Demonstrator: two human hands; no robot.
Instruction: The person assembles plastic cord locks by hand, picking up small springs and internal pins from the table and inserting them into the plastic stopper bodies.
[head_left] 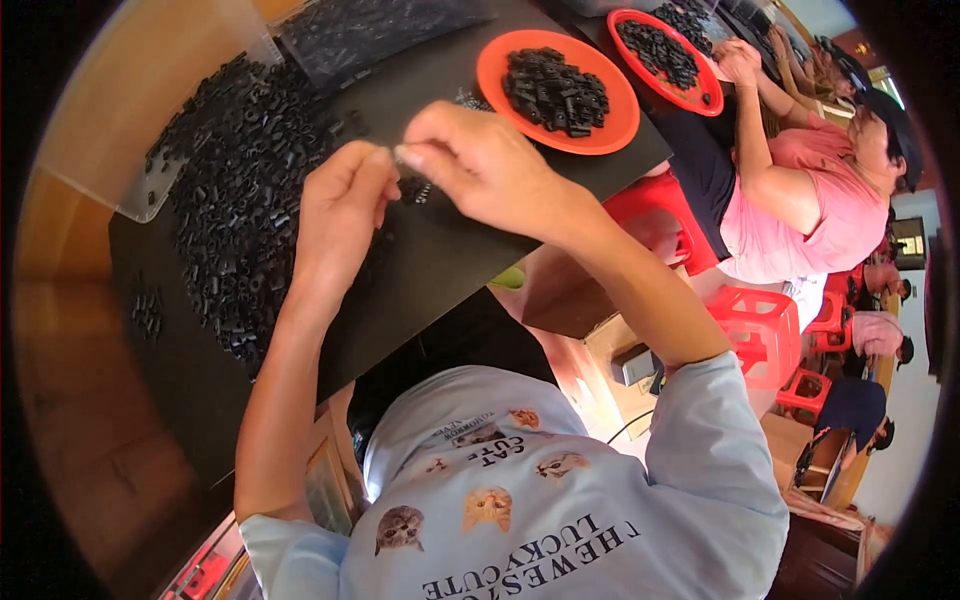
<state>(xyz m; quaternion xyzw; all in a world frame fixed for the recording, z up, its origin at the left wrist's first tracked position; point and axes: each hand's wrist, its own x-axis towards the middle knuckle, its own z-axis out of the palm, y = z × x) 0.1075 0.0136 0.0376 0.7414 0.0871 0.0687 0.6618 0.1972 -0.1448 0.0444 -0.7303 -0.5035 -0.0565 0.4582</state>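
Observation:
My left hand [345, 205] and my right hand [485, 170] meet above the dark table [430, 270], thumb and fingers of each pinched together. Whatever lies between their fingertips is too small to make out. Under and beside the right hand are small shiny, coil-like metal pieces [418, 192], partly covered by it. To the left of my left hand spreads a big heap of small black plastic pieces [235, 215]. Just beyond my right hand sits an orange-red plate [622, 110] with a pile of similar black pieces [555, 90] in it.
A clear plastic bin [385, 35] of dark pieces stands at the back. Black bits [147, 312] lie at the far left. On the right, a person in pink [800, 190] works by a red tray [708, 100]. Red stools [755, 330] stand beside me.

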